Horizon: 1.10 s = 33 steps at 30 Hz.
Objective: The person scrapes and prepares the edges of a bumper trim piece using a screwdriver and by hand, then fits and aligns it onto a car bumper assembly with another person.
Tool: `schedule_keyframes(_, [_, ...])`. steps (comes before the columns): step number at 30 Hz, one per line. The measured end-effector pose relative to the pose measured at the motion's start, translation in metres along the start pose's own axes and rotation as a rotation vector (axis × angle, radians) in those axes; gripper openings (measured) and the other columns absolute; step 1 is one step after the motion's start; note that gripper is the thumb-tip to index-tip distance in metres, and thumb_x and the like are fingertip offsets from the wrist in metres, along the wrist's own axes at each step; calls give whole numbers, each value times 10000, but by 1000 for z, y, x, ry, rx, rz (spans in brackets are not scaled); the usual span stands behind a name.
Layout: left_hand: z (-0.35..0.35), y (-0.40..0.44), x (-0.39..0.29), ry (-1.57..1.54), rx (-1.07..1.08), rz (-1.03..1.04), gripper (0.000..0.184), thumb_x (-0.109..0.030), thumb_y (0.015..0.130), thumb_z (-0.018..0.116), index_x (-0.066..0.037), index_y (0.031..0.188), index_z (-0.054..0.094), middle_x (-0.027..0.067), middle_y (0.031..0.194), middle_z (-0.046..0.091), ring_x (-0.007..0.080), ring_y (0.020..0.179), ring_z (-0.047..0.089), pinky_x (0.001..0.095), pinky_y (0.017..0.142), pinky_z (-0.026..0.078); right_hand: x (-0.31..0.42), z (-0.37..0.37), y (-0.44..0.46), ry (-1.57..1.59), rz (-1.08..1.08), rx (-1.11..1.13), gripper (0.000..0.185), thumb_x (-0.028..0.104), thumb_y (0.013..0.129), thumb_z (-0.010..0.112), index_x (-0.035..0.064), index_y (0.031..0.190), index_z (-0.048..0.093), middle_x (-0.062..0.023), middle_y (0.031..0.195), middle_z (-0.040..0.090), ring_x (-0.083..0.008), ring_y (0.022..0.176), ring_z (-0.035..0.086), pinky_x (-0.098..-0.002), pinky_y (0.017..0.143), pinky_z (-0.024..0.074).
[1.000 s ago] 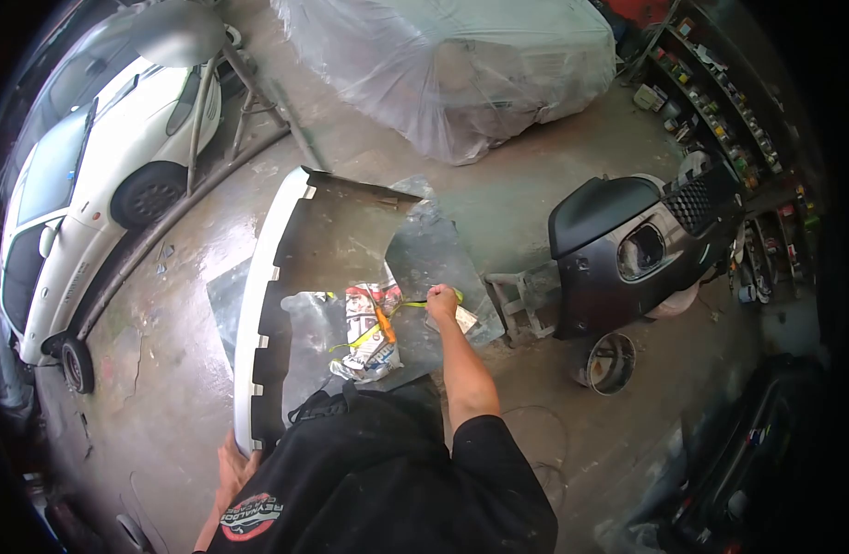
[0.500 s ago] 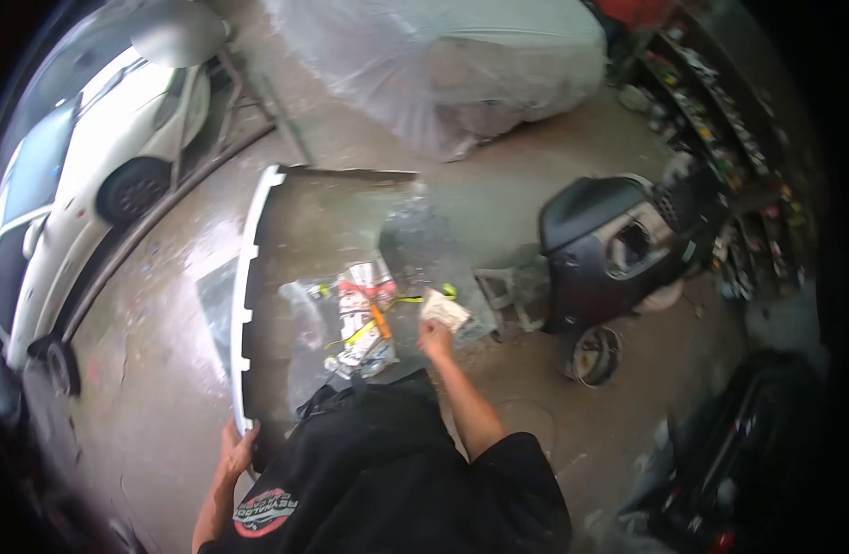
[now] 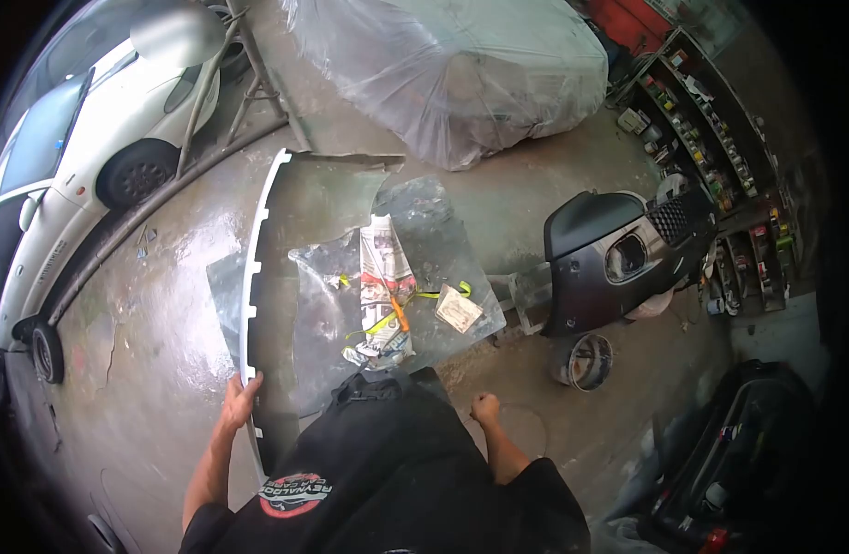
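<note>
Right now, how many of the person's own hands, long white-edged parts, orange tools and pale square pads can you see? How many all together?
Left hand and right hand: 2 hands
Long white-edged part: 1, held by the left hand
Orange tool: 1, on the newspaper
Pale square pad: 1
Total: 5

Grey surface; on it newspaper; pale card.
</note>
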<state>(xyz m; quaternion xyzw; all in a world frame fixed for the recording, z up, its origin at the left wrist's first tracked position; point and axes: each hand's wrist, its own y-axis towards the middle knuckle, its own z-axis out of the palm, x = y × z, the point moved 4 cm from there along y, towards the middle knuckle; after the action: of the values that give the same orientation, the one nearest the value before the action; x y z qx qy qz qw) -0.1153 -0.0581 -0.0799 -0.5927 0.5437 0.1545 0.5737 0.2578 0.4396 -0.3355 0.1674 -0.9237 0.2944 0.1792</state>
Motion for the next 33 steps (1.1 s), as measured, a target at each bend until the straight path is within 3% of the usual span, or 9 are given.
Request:
schedule_keyframes(7, [-9, -8, 4, -381, 68, -184, 272, -337, 926, 642, -70, 901, 595, -19, 725, 584, 77, 563, 559, 254, 473, 448, 101, -32, 32, -4, -172, -160, 281, 247, 852, 593, -12, 792, 685, -208, 704, 672, -337, 705, 698, -427, 692, 535])
schedule_keyframes(11, [-15, -17, -4, -370, 32, -205, 310, -361, 931, 625, -52, 932, 610, 1, 725, 610, 94, 568, 586, 263, 486, 480, 151, -20, 79, 73, -173, -118, 284, 269, 853, 603, 4, 800, 686, -204, 752, 679, -355, 710, 681, -432, 719, 522])
schedule_keyframes(17, [-33, -38, -74, -226, -131, -171, 366, -431, 919, 629, -65, 942, 627, -14, 747, 618, 69, 592, 579, 246, 498, 463, 196, -2, 114, 118, -347, -97, 251, 231, 885, 616, -5, 833, 684, -151, 737, 689, -291, 632, 683, -401, 624, 533])
schedule_keyframes(21, [-58, -40, -106, -101, -233, -71, 361, -458, 905, 646, -102, 872, 602, -53, 713, 542, 43, 583, 511, 239, 493, 413, 192, 16, 117, 145, -400, -43, 253, 221, 895, 621, -18, 822, 662, -128, 682, 669, -211, 528, 655, -357, 533, 524])
schedule_keyframes(26, [-105, -40, -117, 20, -386, 39, 386, -481, 902, 643, -109, 863, 548, -78, 701, 425, 30, 590, 412, 230, 499, 323, 130, 36, 139, 152, -302, -21, 259, 218, 894, 632, -14, 779, 636, -119, 629, 643, -195, 525, 655, -364, 510, 516])
schedule_keyframes(27, [-100, -54, -147, 50, -446, 50, 398, -469, 904, 644, -80, 970, 588, -52, 774, 470, 48, 672, 445, 234, 579, 367, 122, 37, 139, 175, -254, -4, 263, 219, 890, 638, -14, 768, 630, -117, 618, 636, -197, 524, 653, -369, 505, 513])
schedule_keyframes(29, [-140, -59, -129, 37, -549, 21, 470, -434, 919, 633, -36, 1164, 590, 1, 956, 561, 90, 858, 519, 258, 754, 422, 117, 26, 131, 172, -214, 10, 287, 245, 884, 644, -13, 760, 632, -132, 623, 640, -230, 538, 658, -393, 537, 518])
schedule_keyframes(31, [-157, -71, -141, 0, -497, 111, 551, -405, 932, 620, -13, 1309, 532, 41, 1169, 574, 136, 1069, 520, 294, 926, 402, 110, 13, 127, 124, -198, -24, 303, 273, 880, 643, -9, 769, 640, -150, 643, 649, -267, 572, 667, -416, 581, 523])
schedule_keyframes(33, [-170, -78, -149, 76, -553, 151, 551, -390, 942, 606, -3, 1326, 518, 62, 1219, 578, 160, 1136, 521, 310, 965, 402, 103, 13, 119, 19, -208, -82, 314, 302, 877, 635, 0, 794, 655, -171, 678, 665, -309, 625, 678, -436, 638, 529])
